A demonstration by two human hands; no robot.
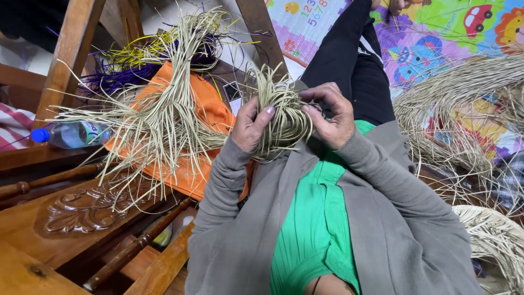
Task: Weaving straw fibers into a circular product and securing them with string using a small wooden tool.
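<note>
A small bundle of pale, dry straw strands, looped and bent over on itself, is held up in front of the chest, above the lap, between both hands. The left hand is closed about the bundle's left side, the thumb pressed against the strands. The right hand is curled over the right side, its fingertips pinching a few strands at the top. Grey knitted sleeves are worn over a green ribbed garment. To the left, a large loose sheaf of the same pale straw is spread across an orange cloth, with purple and yellow dyed fibres behind it. A clear plastic bottle with a blue cap is laid on its side on carved brown wooden furniture. To the right, coiled heaps of straw are piled on a colourful patterned play mat. A woven straw piece is seen at lower right.
</note>
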